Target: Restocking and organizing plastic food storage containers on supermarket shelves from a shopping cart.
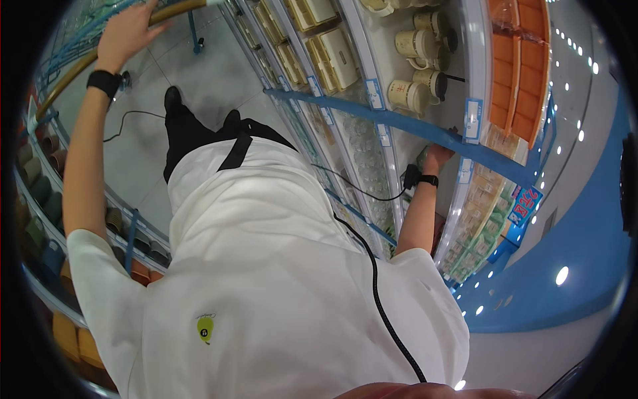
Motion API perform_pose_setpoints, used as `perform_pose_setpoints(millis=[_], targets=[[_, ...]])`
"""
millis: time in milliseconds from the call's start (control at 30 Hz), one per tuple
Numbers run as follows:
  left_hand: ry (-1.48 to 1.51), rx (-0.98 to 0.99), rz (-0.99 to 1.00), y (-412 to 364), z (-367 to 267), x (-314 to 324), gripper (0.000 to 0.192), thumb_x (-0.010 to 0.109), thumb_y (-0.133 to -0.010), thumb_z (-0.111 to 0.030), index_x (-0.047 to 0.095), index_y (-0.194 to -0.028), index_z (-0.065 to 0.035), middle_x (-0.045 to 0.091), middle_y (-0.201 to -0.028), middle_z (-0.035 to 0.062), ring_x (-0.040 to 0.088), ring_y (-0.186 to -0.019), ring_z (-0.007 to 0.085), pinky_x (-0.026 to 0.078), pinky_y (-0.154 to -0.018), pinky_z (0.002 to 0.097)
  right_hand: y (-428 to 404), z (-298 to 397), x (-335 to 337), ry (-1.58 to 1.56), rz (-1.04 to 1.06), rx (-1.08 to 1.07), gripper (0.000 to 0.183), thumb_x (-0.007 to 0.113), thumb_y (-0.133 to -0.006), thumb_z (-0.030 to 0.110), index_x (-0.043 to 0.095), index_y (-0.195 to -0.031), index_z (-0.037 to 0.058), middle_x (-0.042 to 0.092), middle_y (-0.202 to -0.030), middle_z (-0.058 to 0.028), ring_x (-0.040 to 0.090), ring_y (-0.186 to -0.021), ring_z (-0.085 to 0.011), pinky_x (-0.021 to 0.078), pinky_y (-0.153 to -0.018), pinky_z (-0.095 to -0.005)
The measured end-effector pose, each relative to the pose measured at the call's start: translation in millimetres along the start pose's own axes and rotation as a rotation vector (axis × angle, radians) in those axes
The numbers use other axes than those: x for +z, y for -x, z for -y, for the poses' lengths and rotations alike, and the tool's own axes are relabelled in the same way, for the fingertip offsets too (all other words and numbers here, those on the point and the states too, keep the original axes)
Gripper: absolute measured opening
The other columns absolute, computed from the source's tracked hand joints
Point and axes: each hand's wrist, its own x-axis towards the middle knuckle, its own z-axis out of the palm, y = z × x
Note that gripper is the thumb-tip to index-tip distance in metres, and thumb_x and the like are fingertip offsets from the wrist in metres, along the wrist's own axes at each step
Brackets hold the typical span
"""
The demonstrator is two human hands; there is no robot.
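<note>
My left hand (pixel 124 37) lies over the brown handle bar (pixel 174 11) of a blue wire shopping cart (pixel 79 37), its thumb apart and the fingertips near the top rim. On the right, my right hand (pixel 438 157) reaches into a shelf bay behind a blue shelf upright (pixel 344 103). A small dark greenish thing (pixel 423 153) shows beside the fingers; the upright hides part of the hand, so its grip is unclear. Cream printed mugs (pixel 407 95) stand in the neighbouring bay. A black device (pixel 411 176) with a cable sits at my right wrist.
Cream plastic boxes (pixel 334 57) and clear glassware (pixel 366 144) fill other shelves. Orange trays (pixel 503 90) and green packs (pixel 476 244) stand at the far right. Cups line a curved shelf (pixel 45 192) on the left. A black cable (pixel 134 112) crosses the tiled floor (pixel 144 82).
</note>
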Motion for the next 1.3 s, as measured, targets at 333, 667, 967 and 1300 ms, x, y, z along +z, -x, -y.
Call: perform_pose_setpoints(millis=[333, 667, 967, 1300], targets=[[0.038, -0.086, 0.052, 12.0, -21.3, -13.6, 0.052, 0.072, -0.090, -0.058, 0.077, -0.108, -0.0095, 0.077, -0.101, 0.0164, 0.073, -0.097, 0.0386, 0.059, -0.084, 0.0499, -64.1, -57.9, 11.6, 0.666, 0.252, -0.574, 0.036, 0.062, -0.105, 0.012, 0.062, -0.139, 0.0011, 0.057, -0.151, -0.0167, 0.055, -0.138, -0.0295, 0.0440, -0.115, -0.0417], [0.072, -0.115, 0.055, 54.8, -45.0, -37.0, 0.036, 0.081, -0.083, -0.046, 0.075, -0.093, -0.0117, 0.076, -0.086, 0.0133, 0.076, -0.085, 0.0340, 0.060, -0.073, 0.0474, -8.1, -21.7, 36.8, 0.467, 0.084, -0.098, 0.039, 0.056, -0.108, 0.013, 0.060, -0.143, -0.0055, 0.063, -0.146, -0.0194, 0.062, -0.131, -0.0316, 0.0441, -0.116, -0.0422], [0.119, -0.033, 0.025, 82.5, -50.2, -35.4, 0.040, 0.079, -0.085, -0.047, 0.073, -0.106, -0.0126, 0.072, -0.084, 0.0111, 0.073, -0.081, 0.0350, 0.057, -0.066, 0.0481, 62.8, 55.3, 63.3, 0.143, -0.189, -0.027, 0.045, 0.049, -0.112, 0.023, 0.060, -0.138, -0.0122, 0.064, -0.138, -0.0298, 0.065, -0.121, -0.0384, 0.0502, -0.107, -0.0446], [0.327, 0.008, 0.086, 106.4, -55.5, -55.7, 0.075, 0.057, -0.092, -0.078, 0.073, -0.114, -0.0077, 0.071, -0.093, 0.0140, 0.073, -0.088, 0.0339, 0.059, -0.070, 0.0468, 109.2, 129.4, 112.8, -0.387, -0.318, 0.468, 0.047, 0.050, -0.111, 0.038, 0.062, -0.136, -0.0004, 0.067, -0.132, -0.0149, 0.065, -0.119, -0.0284, 0.0570, -0.100, -0.0459]])
